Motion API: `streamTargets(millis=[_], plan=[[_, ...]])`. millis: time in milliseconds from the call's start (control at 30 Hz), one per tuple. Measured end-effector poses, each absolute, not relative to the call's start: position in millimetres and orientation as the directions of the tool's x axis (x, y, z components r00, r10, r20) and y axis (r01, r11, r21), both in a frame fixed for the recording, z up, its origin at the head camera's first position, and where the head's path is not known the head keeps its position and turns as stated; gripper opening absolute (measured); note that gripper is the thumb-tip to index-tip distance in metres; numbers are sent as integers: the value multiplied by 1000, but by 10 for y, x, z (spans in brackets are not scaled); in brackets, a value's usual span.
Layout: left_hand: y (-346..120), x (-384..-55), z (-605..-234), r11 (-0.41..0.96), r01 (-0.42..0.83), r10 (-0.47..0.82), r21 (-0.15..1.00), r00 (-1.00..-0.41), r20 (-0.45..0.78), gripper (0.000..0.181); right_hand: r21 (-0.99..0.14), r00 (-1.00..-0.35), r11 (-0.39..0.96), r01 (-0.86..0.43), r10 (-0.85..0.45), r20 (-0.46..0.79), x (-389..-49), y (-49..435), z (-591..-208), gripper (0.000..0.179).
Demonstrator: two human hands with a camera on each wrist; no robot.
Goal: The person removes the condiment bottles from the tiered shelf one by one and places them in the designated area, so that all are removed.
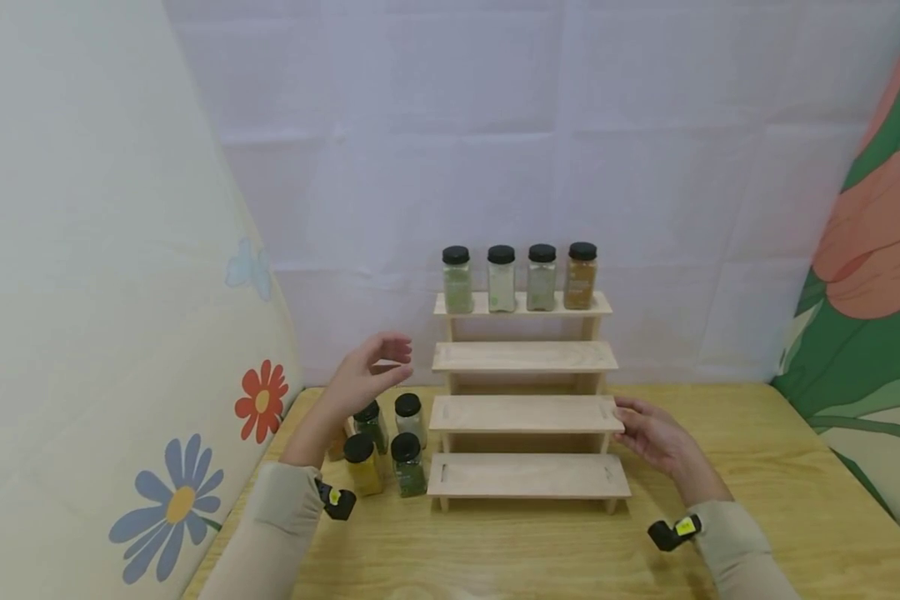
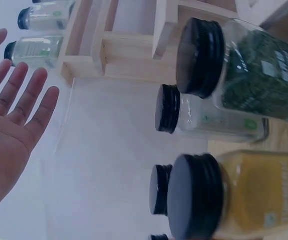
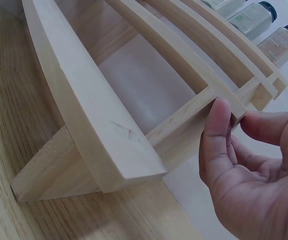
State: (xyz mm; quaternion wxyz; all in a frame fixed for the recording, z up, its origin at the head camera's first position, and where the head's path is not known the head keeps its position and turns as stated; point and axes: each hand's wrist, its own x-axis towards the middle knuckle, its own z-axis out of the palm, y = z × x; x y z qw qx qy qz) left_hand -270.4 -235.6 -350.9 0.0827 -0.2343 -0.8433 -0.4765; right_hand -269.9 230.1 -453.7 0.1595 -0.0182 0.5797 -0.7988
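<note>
A stepped wooden rack (image 1: 525, 414) with several tiers stands on the table. My right hand (image 1: 658, 437) holds the right end of its second tier from the bottom; in the right wrist view, fingers and thumb pinch that shelf corner (image 3: 233, 104). My left hand (image 1: 366, 372) hovers left of the rack with nothing in it, its fingers loosely bent and parted from the thumb. Below it sit several black-lidded spice jars, including a yellow-filled jar (image 1: 363, 464), a dark green jar (image 1: 408, 467) and a pale jar (image 1: 410, 419).
Along the top tier stand several more jars, among them a light green jar (image 1: 457, 281) and an orange-brown jar (image 1: 581, 277). Behind the rack hangs a white cloth (image 1: 390, 167). Flower-patterned panels (image 1: 172, 504) flank the wooden table (image 1: 780, 467) on both sides.
</note>
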Motion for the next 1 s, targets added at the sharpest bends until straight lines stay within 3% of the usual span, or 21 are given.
streamTargets(millis=[233,500,1000], plan=[[-2233,-2902,-3412,393,432,232,812,-901,367,46,-934,-950,-274,231,-272,-155,-2705,2307,-4535,42],[-2095,-3185,-3313,315,416,166,853,-909,382,48,-932,-947,-288,219,-292,-132,-2691,2319,-4534,18],[-1716,-3526,-3027,278,428,57,860,-901,430,62,-932,-947,-287,222,-291,-135,-2696,2290,-4532,16]])
